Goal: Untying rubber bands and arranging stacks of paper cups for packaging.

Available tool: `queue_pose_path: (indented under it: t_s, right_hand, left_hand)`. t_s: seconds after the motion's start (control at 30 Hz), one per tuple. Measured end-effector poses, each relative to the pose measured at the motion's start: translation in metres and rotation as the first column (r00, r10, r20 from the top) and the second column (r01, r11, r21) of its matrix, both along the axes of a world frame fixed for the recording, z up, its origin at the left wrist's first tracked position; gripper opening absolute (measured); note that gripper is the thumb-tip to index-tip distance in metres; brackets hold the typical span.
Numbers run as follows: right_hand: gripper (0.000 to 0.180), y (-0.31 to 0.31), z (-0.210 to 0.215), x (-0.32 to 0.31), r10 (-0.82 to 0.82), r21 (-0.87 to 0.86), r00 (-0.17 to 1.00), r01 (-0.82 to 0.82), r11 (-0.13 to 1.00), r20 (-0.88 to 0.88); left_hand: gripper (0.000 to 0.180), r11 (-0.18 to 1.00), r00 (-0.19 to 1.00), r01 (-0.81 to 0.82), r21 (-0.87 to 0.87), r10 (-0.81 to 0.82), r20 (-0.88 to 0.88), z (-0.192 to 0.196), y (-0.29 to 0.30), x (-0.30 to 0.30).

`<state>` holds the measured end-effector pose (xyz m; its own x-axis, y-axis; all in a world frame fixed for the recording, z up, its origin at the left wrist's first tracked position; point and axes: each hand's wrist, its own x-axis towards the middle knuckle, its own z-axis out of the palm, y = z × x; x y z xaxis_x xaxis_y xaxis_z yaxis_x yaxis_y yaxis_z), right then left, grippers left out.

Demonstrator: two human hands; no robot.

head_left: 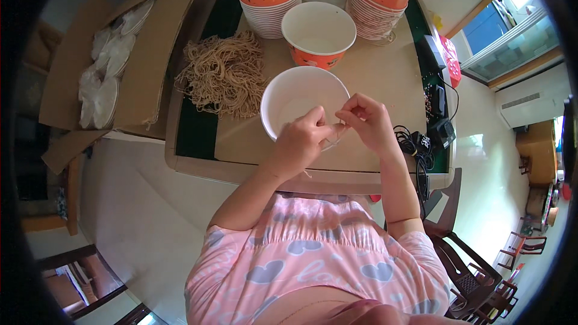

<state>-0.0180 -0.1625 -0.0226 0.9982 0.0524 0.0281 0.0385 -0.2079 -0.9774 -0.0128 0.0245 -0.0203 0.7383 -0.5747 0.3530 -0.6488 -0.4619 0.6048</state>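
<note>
A round paper bucket, white inside, stands at the table's near edge with its mouth toward me. My left hand is closed at the bucket's near right rim, its index finger stretched toward the other hand. A thin beige cord shows its end below that hand. Thumb and fingertips of my right hand are pinched together beside the rim, on what looks like the same cord. The fingers hide most of the cord and part of the rim.
Behind stands another bucket, orange outside, between two bucket stacks. A heap of beige cords lies left. An open cardboard box holds bagged white discs. Black cables and adapters lie right.
</note>
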Motion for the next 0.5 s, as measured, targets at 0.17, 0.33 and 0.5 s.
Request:
queue_pose_path:
  t_s: [0.17,0.33,0.5]
  right_hand:
    - [0.010,-0.001,-0.007,0.000,0.000,0.087,1.000,0.000,0.996,0.002]
    - [0.008,-0.004,-0.004,0.004,-0.042,0.127,0.999,0.045,0.991,-0.033]
    - [0.008,-0.004,-0.008,0.010,-0.026,0.179,0.999,0.033,0.983,-0.044]
  left_hand:
    - [0.017,0.996,0.998,-0.031,-0.087,0.036,0.058,-0.005,-0.005,0.009]
    - [0.021,0.976,0.985,0.076,-0.205,-0.106,-0.139,0.005,0.008,0.015]
    - [0.005,0.997,0.995,0.044,-0.067,-0.050,-0.087,0.004,0.006,0.014]
